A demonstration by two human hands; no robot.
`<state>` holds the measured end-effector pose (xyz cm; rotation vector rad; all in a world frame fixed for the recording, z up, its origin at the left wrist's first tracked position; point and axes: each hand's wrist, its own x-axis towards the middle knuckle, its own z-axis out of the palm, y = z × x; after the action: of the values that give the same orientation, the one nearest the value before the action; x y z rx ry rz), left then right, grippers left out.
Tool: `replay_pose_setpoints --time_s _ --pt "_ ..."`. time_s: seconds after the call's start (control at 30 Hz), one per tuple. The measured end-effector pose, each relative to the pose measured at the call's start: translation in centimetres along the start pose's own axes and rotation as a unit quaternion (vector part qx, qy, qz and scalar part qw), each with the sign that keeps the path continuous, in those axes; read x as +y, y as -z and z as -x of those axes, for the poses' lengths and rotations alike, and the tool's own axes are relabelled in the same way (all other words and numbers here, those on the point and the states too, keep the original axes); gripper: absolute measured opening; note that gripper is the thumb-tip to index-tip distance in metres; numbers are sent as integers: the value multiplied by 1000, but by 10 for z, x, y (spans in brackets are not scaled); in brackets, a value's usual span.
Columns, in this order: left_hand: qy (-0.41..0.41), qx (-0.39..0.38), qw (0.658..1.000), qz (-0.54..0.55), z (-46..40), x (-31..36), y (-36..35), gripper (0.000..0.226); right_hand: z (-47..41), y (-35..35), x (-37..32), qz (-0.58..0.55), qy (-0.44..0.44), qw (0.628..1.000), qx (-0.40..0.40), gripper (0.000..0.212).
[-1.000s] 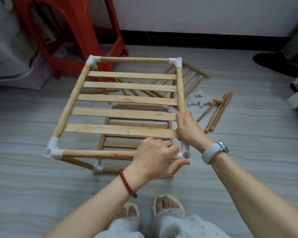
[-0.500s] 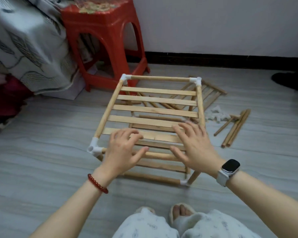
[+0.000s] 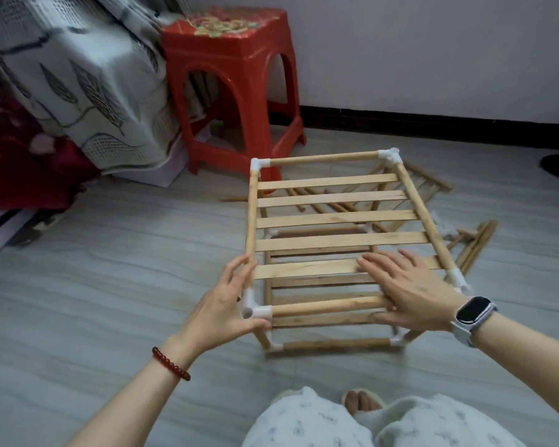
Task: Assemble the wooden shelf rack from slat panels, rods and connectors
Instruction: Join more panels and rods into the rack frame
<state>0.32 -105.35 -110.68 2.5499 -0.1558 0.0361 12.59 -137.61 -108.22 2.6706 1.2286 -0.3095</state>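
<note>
We read this as a home, likely a bedroom: grey wood-grain plank floor (image 3: pixel 94 253), plain white wall with black skirting board (image 3: pixel 433 125), red plastic stool (image 3: pixel 233 91), and grey leaf-patterned fabric draped over furniture (image 3: pixel 88 91).

The room is lit softly and evenly, a little dim, so only faint shadows lie under my left hand (image 3: pixel 221 312) and right hand (image 3: pixel 412 290). Everything looks slightly soft. Far from my hands the edges bend, and the cloth (image 3: pixel 78 82) up left smears.
</note>
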Motion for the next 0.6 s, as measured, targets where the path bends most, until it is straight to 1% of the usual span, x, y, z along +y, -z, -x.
replay_pose_setpoints --time_s 0.07,0.13,0.17,0.27,0.37,0.47,0.53,0.6 --pt "44 -44 997 48 0 -4 -6 119 -11 9 -26 -19 39 999 10 101" --pt "72 -84 991 75 0 -9 -10 126 -28 15 -54 -38 75 996 22 104" --pt "80 -88 990 78 0 -11 -10 128 -37 17 -65 -44 86 995 31 104" --pt "98 -69 988 95 4 -16 -11 128 -57 22 -87 -50 98 993 39 105" --pt "81 -42 991 102 8 -15 -17 116 -70 22 -100 -49 89 994 38 106" --pt "67 -2 992 111 6 -15 -17 109 -78 21 -107 -57 76 995 39 100" --pt "51 15 994 91 6 -14 -15 106 -80 21 -109 -60 74 995 36 97" --pt "41 15 997 60 6 -13 -13 105 -81 21 -109 -61 70 995 34 96"
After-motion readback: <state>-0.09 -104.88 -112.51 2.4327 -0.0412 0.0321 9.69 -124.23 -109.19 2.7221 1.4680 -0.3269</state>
